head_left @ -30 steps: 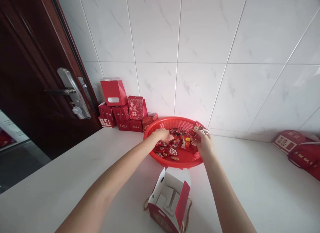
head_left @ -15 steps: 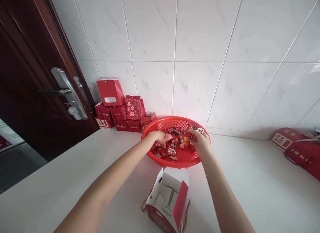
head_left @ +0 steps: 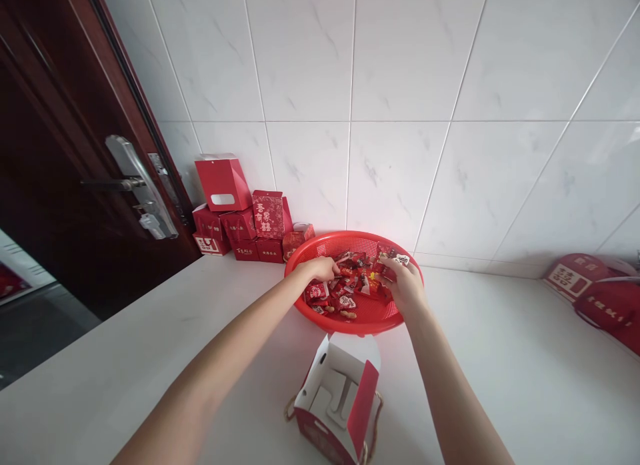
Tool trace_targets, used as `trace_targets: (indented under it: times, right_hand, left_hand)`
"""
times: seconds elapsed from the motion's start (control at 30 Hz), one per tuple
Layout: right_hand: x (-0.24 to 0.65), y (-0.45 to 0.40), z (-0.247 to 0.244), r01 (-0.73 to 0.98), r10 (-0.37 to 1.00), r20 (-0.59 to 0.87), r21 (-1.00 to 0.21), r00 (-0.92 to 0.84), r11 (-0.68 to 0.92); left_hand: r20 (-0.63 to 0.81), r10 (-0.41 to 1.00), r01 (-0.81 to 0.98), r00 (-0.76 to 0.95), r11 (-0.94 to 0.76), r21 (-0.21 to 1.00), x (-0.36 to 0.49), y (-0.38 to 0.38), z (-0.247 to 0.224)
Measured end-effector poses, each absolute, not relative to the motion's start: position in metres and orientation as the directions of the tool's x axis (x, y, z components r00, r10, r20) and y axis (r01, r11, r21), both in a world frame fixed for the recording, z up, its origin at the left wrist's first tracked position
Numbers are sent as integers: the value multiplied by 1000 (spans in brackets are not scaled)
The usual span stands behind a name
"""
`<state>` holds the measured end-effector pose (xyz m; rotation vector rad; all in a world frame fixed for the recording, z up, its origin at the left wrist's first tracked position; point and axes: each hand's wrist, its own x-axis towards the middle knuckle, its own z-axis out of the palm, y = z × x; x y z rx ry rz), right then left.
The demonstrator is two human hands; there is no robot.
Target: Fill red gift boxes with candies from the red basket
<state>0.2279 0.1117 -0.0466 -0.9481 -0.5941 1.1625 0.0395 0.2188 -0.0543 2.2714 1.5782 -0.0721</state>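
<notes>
A red plastic basket [head_left: 370, 326] holds many red-wrapped candies [head_left: 346, 301] and a few peanuts [head_left: 349, 314]. My left hand [head_left: 325, 268] is over the basket's left side, its fingers pinched together among the candies; what they hold, if anything, is too small to name. At the right side of the basket, my right hand [head_left: 406, 285] has its fingers bent around wrapped candies, with a white-and-red packet at the fingertips. Nearer to me stands an open red and white box [head_left: 363, 412] with rope handles, its flaps up and nothing but folded card inside.
Several red gift boxes [head_left: 270, 214] are stacked against the tiled wall at the left. More red boxes [head_left: 575, 278] lie at the right edge. A dark wooden door [head_left: 65, 118] with a metal handle stands at the far left.
My left hand has moved slightly up and to the right within the basket, uncovering a pink-red packet. My right hand has barely moved.
</notes>
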Motion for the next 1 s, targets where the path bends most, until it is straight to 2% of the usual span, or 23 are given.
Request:
trace_targets:
  times: [0.23, 0.47, 0.67, 1.0]
  right_hand:
    - [227, 111, -46, -501, 946, -78, -860, 316, 96]
    - [227, 111, -46, -490, 947, -76, -867, 313, 93]
    - [226, 111, -44, -482, 938, -106, -873, 330, 71]
    - [226, 112, -45, -486, 942, -88, -870, 323, 86]
  left_hand:
    - [-248, 940, 971, 233, -210, 115, 41, 219, -50]
    - [-322, 902, 958, 286, -279, 69, 47, 212, -48]
    - [-305, 891, 941, 337, -315, 121, 48, 219, -58]
    - [-174, 907, 889, 384, -312, 335, 48, 215, -46]
